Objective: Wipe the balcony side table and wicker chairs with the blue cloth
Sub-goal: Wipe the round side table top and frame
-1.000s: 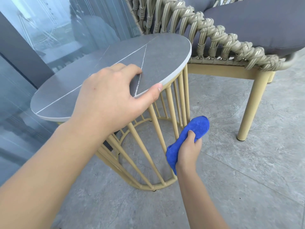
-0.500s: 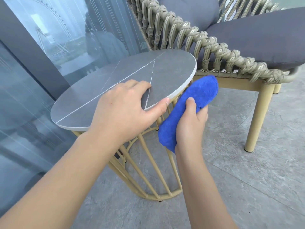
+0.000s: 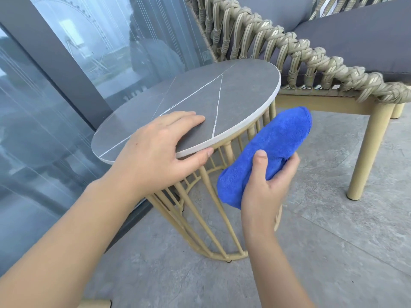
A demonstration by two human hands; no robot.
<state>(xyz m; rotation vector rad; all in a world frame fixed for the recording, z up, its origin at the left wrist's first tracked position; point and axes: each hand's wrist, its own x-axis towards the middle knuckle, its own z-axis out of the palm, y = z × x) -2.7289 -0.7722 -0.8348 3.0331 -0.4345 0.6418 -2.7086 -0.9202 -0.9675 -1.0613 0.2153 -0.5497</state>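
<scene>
Blue cloth (image 3: 273,150): soft, light, bunched into a thick pad, so prob. grippy and forgiving; best held round its middle, as the right hand (image 3: 264,187) is doing, thumb on top, fingers wrapped beneath. Cloth is hanging in air just right of the desk (image 3: 233,90) rim, not touching it.

Left hand (image 3: 160,150) is lying flat-fingered on the near edge, thumb hooked under the rim, apparently steadying. Desk top looks stiff, smooth, poss. slippery.

Wicker chair (image 3: 295,56) is standing close beyond the cloth; its leg (image 3: 367,150) and the glass wall (image 3: 89,52) are limiting swing room.
</scene>
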